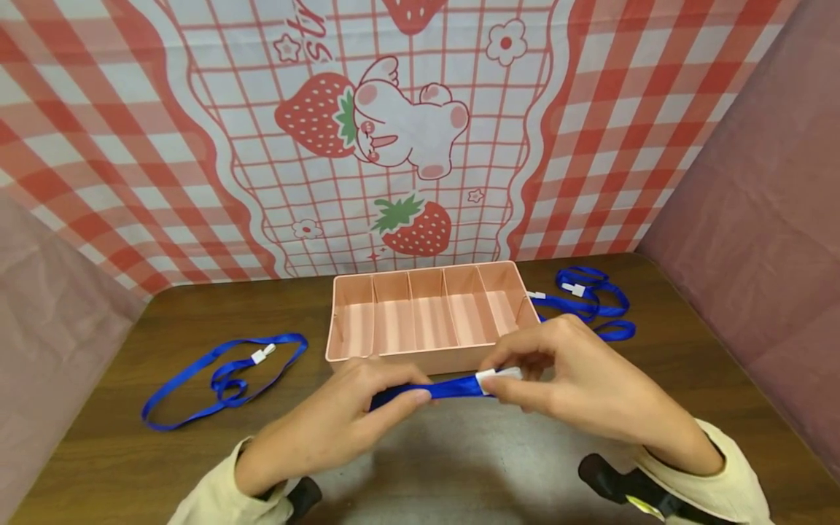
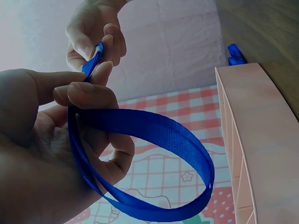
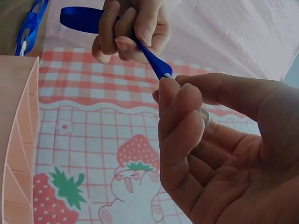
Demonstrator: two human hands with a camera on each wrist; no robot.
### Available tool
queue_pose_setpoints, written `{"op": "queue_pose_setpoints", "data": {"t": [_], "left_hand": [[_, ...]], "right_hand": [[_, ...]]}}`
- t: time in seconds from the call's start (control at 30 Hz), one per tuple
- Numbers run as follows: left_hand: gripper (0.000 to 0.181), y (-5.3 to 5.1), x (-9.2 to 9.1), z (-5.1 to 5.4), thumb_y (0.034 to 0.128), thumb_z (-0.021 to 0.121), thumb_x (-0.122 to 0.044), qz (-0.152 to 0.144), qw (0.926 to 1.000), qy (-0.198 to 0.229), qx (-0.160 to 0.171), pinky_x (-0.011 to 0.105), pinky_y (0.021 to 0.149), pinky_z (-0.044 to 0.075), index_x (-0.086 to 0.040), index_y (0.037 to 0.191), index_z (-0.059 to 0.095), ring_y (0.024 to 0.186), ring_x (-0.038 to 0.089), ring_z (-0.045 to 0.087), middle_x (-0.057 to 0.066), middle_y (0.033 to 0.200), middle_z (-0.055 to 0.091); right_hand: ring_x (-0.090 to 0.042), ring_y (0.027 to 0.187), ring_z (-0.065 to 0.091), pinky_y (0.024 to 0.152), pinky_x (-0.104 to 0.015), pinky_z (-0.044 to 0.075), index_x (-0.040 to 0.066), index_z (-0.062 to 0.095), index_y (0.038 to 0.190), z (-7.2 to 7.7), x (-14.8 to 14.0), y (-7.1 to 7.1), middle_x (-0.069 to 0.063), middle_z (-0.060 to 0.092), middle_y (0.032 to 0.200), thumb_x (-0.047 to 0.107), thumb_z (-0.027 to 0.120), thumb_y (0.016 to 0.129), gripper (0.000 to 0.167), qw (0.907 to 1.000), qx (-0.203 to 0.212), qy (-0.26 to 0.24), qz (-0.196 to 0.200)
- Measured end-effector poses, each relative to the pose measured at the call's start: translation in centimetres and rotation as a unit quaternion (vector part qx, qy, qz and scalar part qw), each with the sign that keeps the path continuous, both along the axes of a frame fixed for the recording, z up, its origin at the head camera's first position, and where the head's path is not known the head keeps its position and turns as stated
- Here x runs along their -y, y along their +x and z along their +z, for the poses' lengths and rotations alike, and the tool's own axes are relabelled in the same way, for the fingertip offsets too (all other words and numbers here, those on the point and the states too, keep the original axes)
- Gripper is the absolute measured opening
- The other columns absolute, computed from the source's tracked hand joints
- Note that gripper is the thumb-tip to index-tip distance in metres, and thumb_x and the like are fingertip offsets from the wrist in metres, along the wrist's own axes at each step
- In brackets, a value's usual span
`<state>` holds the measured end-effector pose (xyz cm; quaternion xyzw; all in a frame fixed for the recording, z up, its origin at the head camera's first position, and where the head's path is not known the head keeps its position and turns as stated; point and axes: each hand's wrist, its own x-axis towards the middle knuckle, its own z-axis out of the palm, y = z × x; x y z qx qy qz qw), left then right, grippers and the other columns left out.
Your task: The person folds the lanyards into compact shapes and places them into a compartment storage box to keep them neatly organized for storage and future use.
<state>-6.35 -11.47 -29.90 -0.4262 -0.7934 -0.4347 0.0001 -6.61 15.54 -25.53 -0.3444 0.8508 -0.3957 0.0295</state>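
blue ribbon lanyard (image 1: 456, 388) is stretched between both hands, on the near side of the pink five-compartment box (image 1: 446, 358). i've got the left hand (image 1: 337, 414) pinching the folded band between thumb and fingers, slack looping out past them in the left wrist view; the right hand (image 1: 577, 375) pinches the white clip (image 1: 486, 381) at the end. my read: gripped at two points to hold the strip straight and the layers together. box sits mid-table, probably for reach from either hand. one loose lanyard (image 1: 230, 368) lies left of it, more blue lanyards (image 1: 567, 304) bunched right.
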Motion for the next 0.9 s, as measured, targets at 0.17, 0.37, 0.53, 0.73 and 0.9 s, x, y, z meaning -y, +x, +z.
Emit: {"op": "queue_pose_setpoints", "data": {"t": [0.17,0.37,0.53,0.73,0.9], "left_hand": [[0.013,-0.2,-0.1,-0.1,0.1034,0.056,-0.020,-0.010,0.9999,-0.003,-0.001,0.020,0.056,0.041,-0.018,0.096,0.067,0.063,-0.002,0.043,-0.014,0.073,0.049],[0.015,-0.4,0.1,-0.1,0.1035,0.056,-0.020,-0.006,0.9999,-0.009,0.001,0.019,0.062,0.046,-0.019,0.096,0.069,0.068,-0.001,0.050,-0.016,0.080,0.058],[0.016,-0.4,0.3,0.0,0.1042,0.054,-0.022,0.000,0.9997,-0.020,0.011,0.020,0.065,0.048,-0.021,0.096,0.068,0.071,0.000,0.053,-0.016,0.083,0.061],[0.018,-0.3,0.5,0.1,0.1048,0.053,-0.025,0.008,0.9991,-0.034,0.025,0.021,0.062,0.046,-0.020,0.095,0.067,0.068,0.000,0.050,-0.014,0.080,0.059],[0.017,-0.3,0.7,0.1,0.1045,0.054,-0.025,0.008,0.9989,-0.033,0.033,0.020,0.058,0.043,-0.020,0.095,0.067,0.064,0.000,0.045,-0.012,0.073,0.054]], "right_hand": [[-0.005,0.055,0.058,0.047,-0.025,0.047,0.025,0.073,0.086,-0.4,-0.5,-0.1,0.014,0.064,0.070,0.022,0.073,0.092,0.007,0.9995,0.030,-0.007,-0.006],[-0.010,0.056,0.059,0.048,-0.028,0.049,0.022,0.073,0.088,-0.8,-1.8,0.0,0.007,0.067,0.072,0.019,0.073,0.092,0.005,0.9955,0.087,-0.034,-0.019],[-0.012,0.055,0.058,0.047,-0.028,0.046,0.021,0.073,0.088,-1.2,-2.8,0.0,0.004,0.065,0.069,0.016,0.074,0.091,0.006,0.9924,0.105,-0.053,-0.035],[-0.016,0.055,0.059,0.048,-0.030,0.048,0.019,0.073,0.091,-2.1,-4.5,0.1,-0.001,0.066,0.071,0.014,0.073,0.091,0.005,0.9884,0.126,-0.068,-0.050],[-0.016,0.054,0.059,0.046,-0.031,0.048,0.015,0.073,0.094,-3.2,-5.8,0.2,-0.004,0.066,0.071,0.010,0.070,0.093,0.006,0.9849,0.141,-0.085,-0.052]]}}
